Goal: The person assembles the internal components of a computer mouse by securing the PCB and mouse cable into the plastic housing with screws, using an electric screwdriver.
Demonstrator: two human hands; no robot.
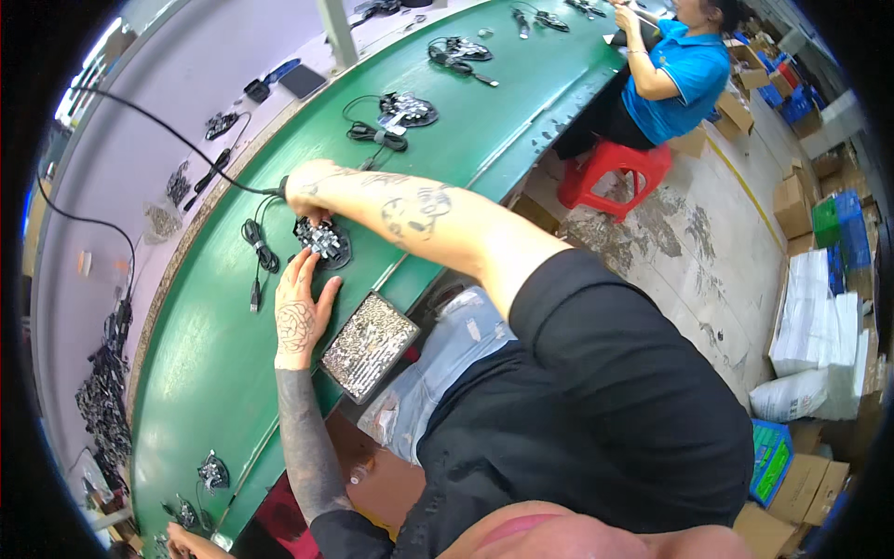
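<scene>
A black device with a bare circuit board on top (323, 242) lies on the green belt (205, 373). My left hand (300, 312) rests flat beside it, fingers touching its near edge. My right hand (307, 189) reaches across from the right and presses on the far side of the device, fingers curled down over it. A black cable (260, 244) runs from the device and lies coiled to its left. A shallow tray of small shiny parts (369, 345) sits at the belt's near edge, just right of my left hand.
Further black devices with coiled cables (396, 114) lie along the belt. A seated person in a blue shirt (675, 79) works at the far end on a red stool (612, 172). Piles of black parts (104, 401) line the pale left bench. Cardboard boxes (792, 205) and white sacks stand right.
</scene>
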